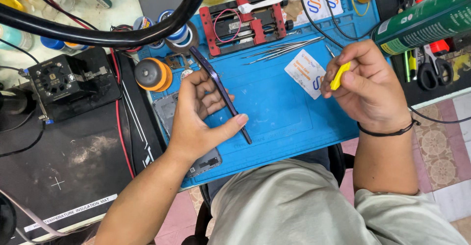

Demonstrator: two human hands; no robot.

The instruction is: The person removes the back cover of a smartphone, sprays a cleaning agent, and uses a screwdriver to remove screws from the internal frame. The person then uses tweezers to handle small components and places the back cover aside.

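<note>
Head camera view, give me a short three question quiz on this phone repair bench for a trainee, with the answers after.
1. True or false: the left hand holds the phone flat, screen down, on the blue mat.
2. What does the right hand pinch? A) scissors B) a small yellow tool C) a white card
3. Fill in: the tweezers lie on the mat just below the red ____.

Key
1. False: the phone stands on edge, gripped by thumb and fingers.
2. B, the yellow tool; the scissors and the white card lie untouched.
3. clamp.
</note>
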